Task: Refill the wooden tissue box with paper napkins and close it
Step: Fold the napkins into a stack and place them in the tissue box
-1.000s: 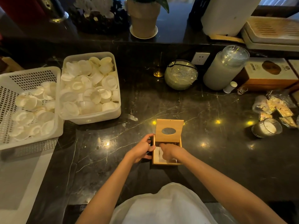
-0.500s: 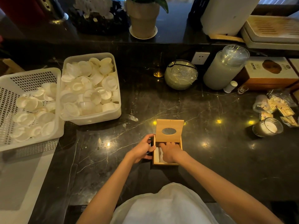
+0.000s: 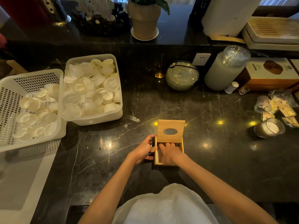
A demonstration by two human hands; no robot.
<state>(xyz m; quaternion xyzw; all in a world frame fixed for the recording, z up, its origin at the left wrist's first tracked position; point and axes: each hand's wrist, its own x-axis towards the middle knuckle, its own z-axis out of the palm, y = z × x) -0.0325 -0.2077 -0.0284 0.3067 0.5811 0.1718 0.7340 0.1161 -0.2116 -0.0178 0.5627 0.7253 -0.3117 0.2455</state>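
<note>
The wooden tissue box (image 3: 182, 147) stands open on the dark marble counter in front of me. Its lid (image 3: 171, 133), with an oval hole, is tipped up at the far side. My left hand (image 3: 144, 150) grips the box's left wall. My right hand (image 3: 168, 153) lies flat inside the box, fingers spread and pointing away, pressing on the white paper napkins (image 3: 156, 155). Only a thin white strip of napkins shows along the left inner wall; my hand hides the others.
Two white plastic bins of small white cups stand at the left: a slotted basket (image 3: 9, 101) and a tub (image 3: 97, 118). At the right are a glass candle (image 3: 268, 128), wrapped snacks (image 3: 281, 107), a tall jar (image 3: 226, 70) and a glass bowl (image 3: 182, 75).
My right hand has pushed farther into the box and flattened, covering the napkins that showed before. My left hand has kept its hold on the box's left wall.
</note>
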